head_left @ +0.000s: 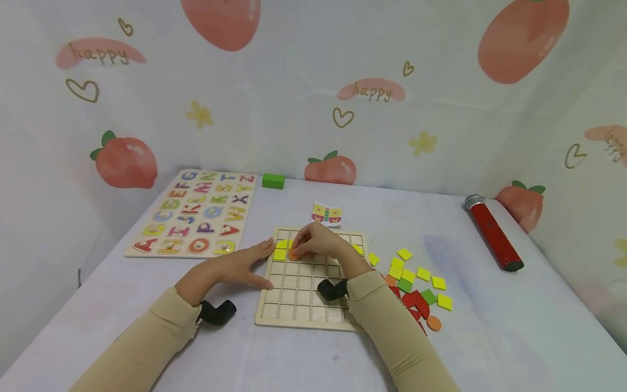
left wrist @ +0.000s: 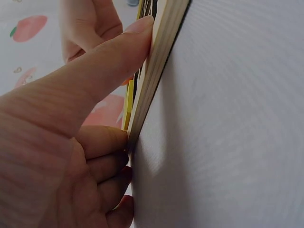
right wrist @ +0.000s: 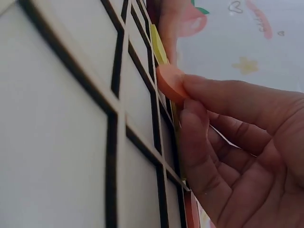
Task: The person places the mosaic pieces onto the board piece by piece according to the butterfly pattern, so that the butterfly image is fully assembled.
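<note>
Two hands are at work on one grid (head_left: 302, 296), a pale wooden board at the centre of the frame. The right hand (head_left: 320, 239) pinches one orange disc (head_left: 293, 255) between thumb and fingers over the grid's upper left; in the right wrist view the disc is tilted, and whether it touches the wood I cannot tell. The left hand (head_left: 247, 265) is open, its thumb and fingers spread along the grid's left edge. Three yellow squares (head_left: 280, 255) show in the grid's upper left corner, just beside the disc; more yellow (head_left: 358, 249) shows at its upper right, partly behind the right hand, so its count is unclear. Right of centre lie the loose pieces: seven yellow tiles (head_left: 444, 302), one pointed yellow piece (head_left: 374, 259) near the grid, two green tiles (head_left: 429, 296), two orange rounds (head_left: 434, 323), and several red pieces (head_left: 416, 302), partly under the right sleeve (head_left: 404, 332) and so not countable. One small card (head_left: 326, 215) with a coloured pattern lies above the grid. At centre left is one letter board (head_left: 184, 249) with four columns of letters, and one green block (head_left: 273, 181) sits near its upper right corner. One red microphone (head_left: 495, 234) lies at the right of the frame, well apart from both boards
</note>
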`<state>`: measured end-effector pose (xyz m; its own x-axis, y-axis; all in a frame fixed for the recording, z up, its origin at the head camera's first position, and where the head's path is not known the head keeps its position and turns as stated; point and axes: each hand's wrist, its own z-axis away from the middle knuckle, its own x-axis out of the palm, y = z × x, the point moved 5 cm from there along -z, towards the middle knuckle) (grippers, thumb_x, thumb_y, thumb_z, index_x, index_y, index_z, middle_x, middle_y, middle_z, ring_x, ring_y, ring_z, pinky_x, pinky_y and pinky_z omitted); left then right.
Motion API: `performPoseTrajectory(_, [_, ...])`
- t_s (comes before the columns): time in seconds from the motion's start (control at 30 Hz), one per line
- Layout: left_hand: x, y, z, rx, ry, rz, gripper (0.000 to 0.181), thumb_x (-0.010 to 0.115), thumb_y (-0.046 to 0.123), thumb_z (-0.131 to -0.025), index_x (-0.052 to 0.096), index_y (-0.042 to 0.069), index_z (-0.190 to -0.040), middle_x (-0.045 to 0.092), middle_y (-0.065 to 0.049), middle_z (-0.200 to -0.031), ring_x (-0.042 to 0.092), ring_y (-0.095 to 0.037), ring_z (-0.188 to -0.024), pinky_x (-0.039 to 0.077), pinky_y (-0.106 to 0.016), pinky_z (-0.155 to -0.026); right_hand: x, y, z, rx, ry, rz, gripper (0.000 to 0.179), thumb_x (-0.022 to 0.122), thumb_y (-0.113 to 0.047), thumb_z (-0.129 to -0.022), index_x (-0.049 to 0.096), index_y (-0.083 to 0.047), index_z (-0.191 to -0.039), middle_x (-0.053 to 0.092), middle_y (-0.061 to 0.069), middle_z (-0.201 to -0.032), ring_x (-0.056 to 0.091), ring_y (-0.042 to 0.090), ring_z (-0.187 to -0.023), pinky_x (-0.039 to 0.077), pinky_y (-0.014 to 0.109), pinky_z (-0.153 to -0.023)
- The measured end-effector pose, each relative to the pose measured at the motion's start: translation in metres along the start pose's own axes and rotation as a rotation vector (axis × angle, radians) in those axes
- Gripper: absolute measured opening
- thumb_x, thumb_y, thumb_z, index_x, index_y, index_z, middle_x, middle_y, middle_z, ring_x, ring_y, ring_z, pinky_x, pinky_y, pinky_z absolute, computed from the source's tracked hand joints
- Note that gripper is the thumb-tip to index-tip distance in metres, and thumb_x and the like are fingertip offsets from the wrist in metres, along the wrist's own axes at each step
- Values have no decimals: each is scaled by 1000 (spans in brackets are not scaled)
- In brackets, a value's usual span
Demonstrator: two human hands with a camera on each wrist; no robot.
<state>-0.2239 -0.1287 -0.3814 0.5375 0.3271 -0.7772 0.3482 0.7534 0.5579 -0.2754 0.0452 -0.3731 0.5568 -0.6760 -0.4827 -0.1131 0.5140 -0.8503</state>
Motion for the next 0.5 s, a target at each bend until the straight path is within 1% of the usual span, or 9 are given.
performPoseTrajectory(0.1, [0, 0, 0, -1, 1, 0, 101, 69, 52, -76, 16, 8, -150, 4, -8, -158, 8, -30, -145, 15, -50, -117, 1, 0, 1, -4, 25, 58, 12, 72, -11, -81, 69, 0, -85, 64, 2, -73, 53, 9, -61, 48, 19, -57])
performPoseTrajectory(0.23, [0, -1, 0, 5, 2, -1, 102, 69, 53, -76, 16, 8, -150, 4, -9, -158, 8, -31, -145, 15, -50, -117, 1, 2, -1, -3, 42, 93, 10, 73, -11, -80, 70, -2, -84, 63, 1, -71, 50, 9, -59, 45, 18, -55])
performPoseTrajectory(0.37, [0, -1, 0, 11, 5, -6, 101, 70, 52, -76, 16, 7, -149, 4, -9, -158, 8, -31, -145, 15, -50, -117, 2, 2, -3, -4, 43, 95, 9, 72, -10, -80, 70, -2, -84, 64, 2, -72, 51, 9, -57, 46, 18, -54])
performPoseTrajectory(0.5, [0, 0, 0, 8, 2, -7, 101, 69, 52, -76, 15, 7, -149, 4, -9, -158, 8, -31, -145, 15, -50, -117, 3, 0, -1, 13, 64, 121, 9, 73, -11, -79, 69, -3, -81, 64, 2, -71, 51, 9, -56, 47, 19, -53])
